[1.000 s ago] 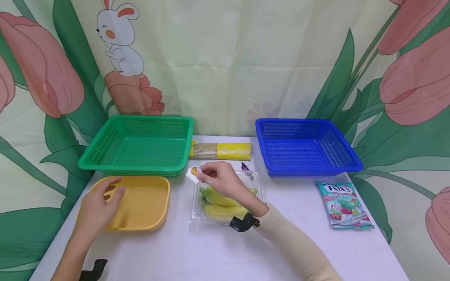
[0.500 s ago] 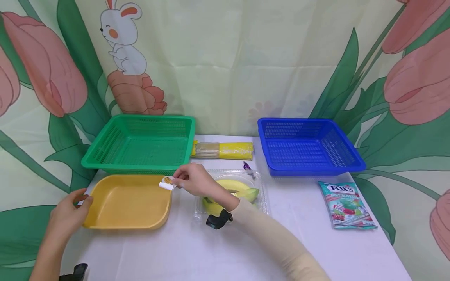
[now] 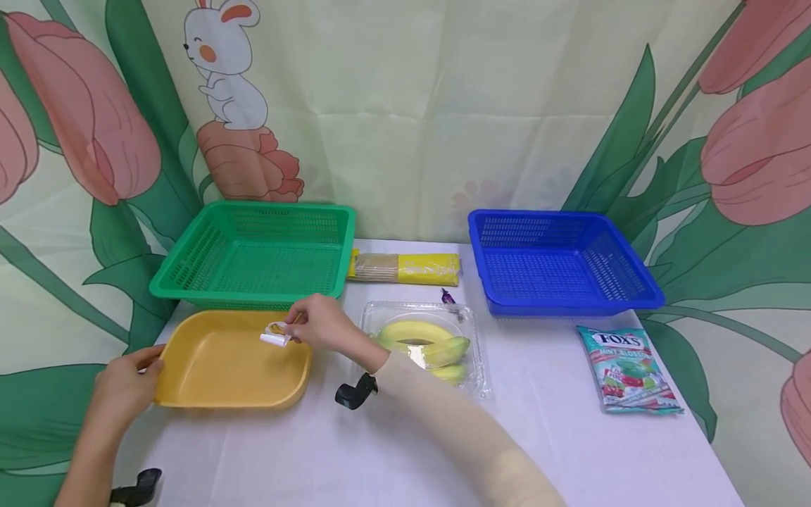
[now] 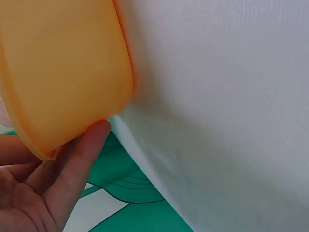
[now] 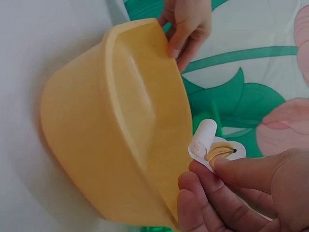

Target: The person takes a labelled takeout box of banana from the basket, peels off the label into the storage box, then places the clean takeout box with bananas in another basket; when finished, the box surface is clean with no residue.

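Note:
My right hand (image 3: pixel 317 324) pinches a small white sticker with a banana picture (image 3: pixel 275 332) between thumb and fingers, holding it over the right part of the yellow tray (image 3: pixel 222 380). The right wrist view shows the curled sticker (image 5: pixel 208 143) at my fingertips (image 5: pixel 231 169) beside the tray's rim (image 5: pixel 145 111). My left hand (image 3: pixel 123 384) holds the tray's left edge, thumb on the rim; the left wrist view shows my fingers (image 4: pixel 77 164) under the tray's corner (image 4: pixel 63 87). A clear plastic box of bananas (image 3: pixel 424 345) lies just right of the tray.
A green basket (image 3: pixel 253 253) stands behind the tray and a blue basket (image 3: pixel 557 264) at the back right. A yellow packet of sticks (image 3: pixel 405 268) lies between them. A Fox's candy bag (image 3: pixel 627 370) lies at the right. White cloth covers the table.
My right hand has carried the sticker leftward from above the banana box to over the tray. My left hand moved from the tray's inside to its left edge.

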Demonstrator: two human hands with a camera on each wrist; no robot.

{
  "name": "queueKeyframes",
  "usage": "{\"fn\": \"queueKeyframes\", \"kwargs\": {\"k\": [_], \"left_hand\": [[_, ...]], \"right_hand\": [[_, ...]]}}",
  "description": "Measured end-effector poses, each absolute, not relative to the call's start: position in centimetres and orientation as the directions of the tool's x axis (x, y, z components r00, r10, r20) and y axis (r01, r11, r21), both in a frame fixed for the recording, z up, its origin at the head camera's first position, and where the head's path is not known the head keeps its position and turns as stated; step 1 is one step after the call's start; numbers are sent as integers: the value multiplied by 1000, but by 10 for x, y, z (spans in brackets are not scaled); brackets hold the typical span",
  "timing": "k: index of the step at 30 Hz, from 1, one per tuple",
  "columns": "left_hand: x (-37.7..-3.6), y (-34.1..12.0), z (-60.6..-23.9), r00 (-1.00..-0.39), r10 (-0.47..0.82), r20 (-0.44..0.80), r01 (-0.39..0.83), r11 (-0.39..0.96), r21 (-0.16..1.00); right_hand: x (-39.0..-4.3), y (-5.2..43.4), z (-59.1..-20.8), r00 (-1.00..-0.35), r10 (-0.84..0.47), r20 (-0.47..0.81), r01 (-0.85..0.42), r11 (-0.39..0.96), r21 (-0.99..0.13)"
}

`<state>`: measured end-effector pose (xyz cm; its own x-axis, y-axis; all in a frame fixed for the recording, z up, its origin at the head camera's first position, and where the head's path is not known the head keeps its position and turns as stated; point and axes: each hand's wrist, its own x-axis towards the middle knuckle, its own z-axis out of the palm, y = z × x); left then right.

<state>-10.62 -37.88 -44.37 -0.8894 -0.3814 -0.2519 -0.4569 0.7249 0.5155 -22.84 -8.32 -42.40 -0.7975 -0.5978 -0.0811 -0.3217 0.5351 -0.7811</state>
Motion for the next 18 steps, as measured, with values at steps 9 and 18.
{"fn": "queueKeyframes", "kwargs": {"k": [9, 18], "left_hand": [[-107, -381, -448, -902, -356, -246, -433, 743, 511], [-107, -377, -449, -899, -370, -233, -437, 735, 518]], "right_hand": [[-228, -116, -436, -799, -589, -121, -294, 559, -775], [-231, -149, -439, -758, -634, -155, -404, 643, -651]]}}
